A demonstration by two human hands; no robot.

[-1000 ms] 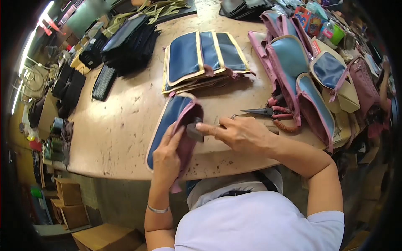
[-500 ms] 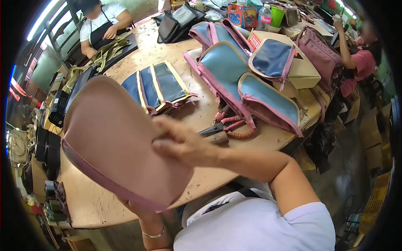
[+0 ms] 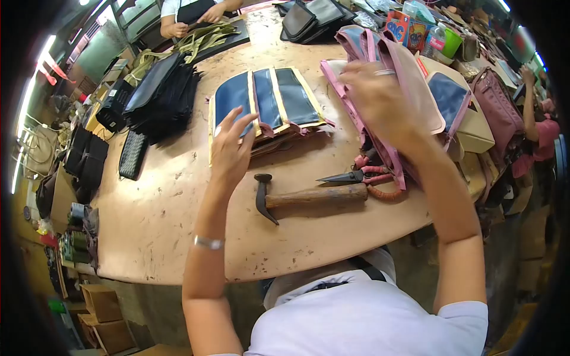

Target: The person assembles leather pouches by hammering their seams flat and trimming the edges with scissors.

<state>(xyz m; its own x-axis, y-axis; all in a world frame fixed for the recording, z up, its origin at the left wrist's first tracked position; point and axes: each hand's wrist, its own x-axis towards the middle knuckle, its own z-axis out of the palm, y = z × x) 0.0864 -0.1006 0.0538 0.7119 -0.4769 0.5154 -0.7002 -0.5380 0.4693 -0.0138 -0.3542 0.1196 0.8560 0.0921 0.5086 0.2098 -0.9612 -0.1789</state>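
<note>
My left hand [image 3: 234,145] is raised at the near edge of several stacked dark-blue pieces with cream-yellow edging [image 3: 294,98], its fingers spread and holding nothing. Over at the right, my right hand [image 3: 383,98] is over the pile of pink-trimmed pouch pieces, its fingers smeared by motion. A dusty-pink pouch piece [image 3: 418,98] lies on that pile, partly hidden by this hand. Between my forearms rest a wooden-handled hammer [image 3: 320,197] and pink-handled scissors [image 3: 350,177].
Black stacked pieces [image 3: 157,98] and a dark textured piece [image 3: 132,154] are at the left of the table [image 3: 178,237]. Dark pouches [image 3: 309,22], a cardboard box [image 3: 475,133] and a water bottle [image 3: 435,40] stand farther back. Two people work across the table and at right.
The dusty-pink piece, earlier held up in front of me by both hands, now lies on the right-hand pile. My left hand has come away from it and moved up; the view has shifted.
</note>
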